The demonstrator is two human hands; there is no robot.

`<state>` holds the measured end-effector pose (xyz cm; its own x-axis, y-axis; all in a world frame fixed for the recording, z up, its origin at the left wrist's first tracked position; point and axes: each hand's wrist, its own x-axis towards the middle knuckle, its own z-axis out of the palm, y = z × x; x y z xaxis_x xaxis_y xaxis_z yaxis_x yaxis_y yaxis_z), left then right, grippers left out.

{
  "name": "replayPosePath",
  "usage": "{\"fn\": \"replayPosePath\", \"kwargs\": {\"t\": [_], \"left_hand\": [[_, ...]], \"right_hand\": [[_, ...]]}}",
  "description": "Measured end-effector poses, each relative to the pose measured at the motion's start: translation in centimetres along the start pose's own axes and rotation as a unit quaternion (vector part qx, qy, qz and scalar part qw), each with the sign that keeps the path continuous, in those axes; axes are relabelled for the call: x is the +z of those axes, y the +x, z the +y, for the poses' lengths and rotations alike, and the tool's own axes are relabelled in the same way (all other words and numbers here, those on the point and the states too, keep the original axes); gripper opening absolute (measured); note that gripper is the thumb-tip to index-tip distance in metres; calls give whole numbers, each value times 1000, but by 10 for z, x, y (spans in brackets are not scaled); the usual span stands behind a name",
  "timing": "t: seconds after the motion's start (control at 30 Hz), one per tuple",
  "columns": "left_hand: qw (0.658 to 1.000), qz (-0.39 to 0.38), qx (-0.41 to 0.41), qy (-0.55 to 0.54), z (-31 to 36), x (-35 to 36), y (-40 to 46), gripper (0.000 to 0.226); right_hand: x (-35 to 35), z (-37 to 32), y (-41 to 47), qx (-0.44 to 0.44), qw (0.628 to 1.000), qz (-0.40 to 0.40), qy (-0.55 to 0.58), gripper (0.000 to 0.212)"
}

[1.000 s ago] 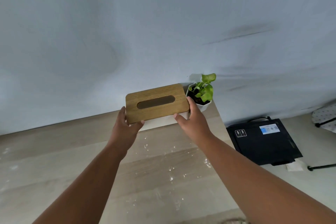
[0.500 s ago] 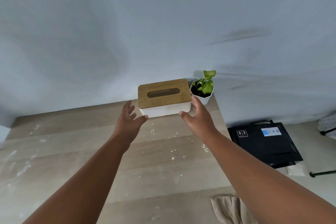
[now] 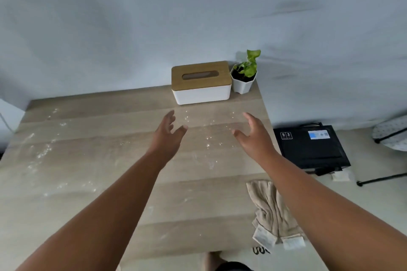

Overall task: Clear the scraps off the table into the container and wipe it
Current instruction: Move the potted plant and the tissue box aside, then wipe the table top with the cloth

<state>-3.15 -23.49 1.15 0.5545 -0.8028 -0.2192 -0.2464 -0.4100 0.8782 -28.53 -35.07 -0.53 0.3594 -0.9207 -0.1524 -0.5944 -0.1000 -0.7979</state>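
Here both hands hang above the table (image 3: 92, 156) with nothing in them: the left hand (image 3: 167, 136) has its fingers loosely spread and its thumb out to the right, and the right hand (image 3: 253, 136) mirrors it, palm turned inward, fingers relaxed and straight. Between and around them the pale wood surface is sprinkled with small white scraps (image 3: 209, 141), with more of the same powdery litter strewn along the table's left side. At the far right corner, against the wall, stands a white tissue box (image 3: 201, 82) with a wooden slotted lid, well apart from both hands, and just beside it on the right a small green plant in a white faceted pot (image 3: 243, 82). A crumpled beige cloth (image 3: 269, 207) lies at the near right edge of the table, partly under the right forearm, its tags hanging toward the front. Off the table on the floor to the right rests a flat black device (image 3: 310, 147) with a blue and white label, and a dark metal stand leg shows at the picture's right edge
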Motion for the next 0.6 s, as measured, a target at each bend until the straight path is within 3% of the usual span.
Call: {"fn": "replayPosePath", "kwargs": {"t": [0.37, 0.5, 0.6], "left_hand": [[977, -48, 42, 202, -95, 37, -157, 66], [962, -48, 73, 258, -119, 47, -205, 65], [937, -67, 93, 329, -135, 55, -230, 68]], "right_hand": [[4, 114, -152, -52, 971, -4, -231, 57], [11, 135, -195, -84, 933, -22, -350, 63], [15, 135, -207, -61, 908, -57, -411, 65]]}}
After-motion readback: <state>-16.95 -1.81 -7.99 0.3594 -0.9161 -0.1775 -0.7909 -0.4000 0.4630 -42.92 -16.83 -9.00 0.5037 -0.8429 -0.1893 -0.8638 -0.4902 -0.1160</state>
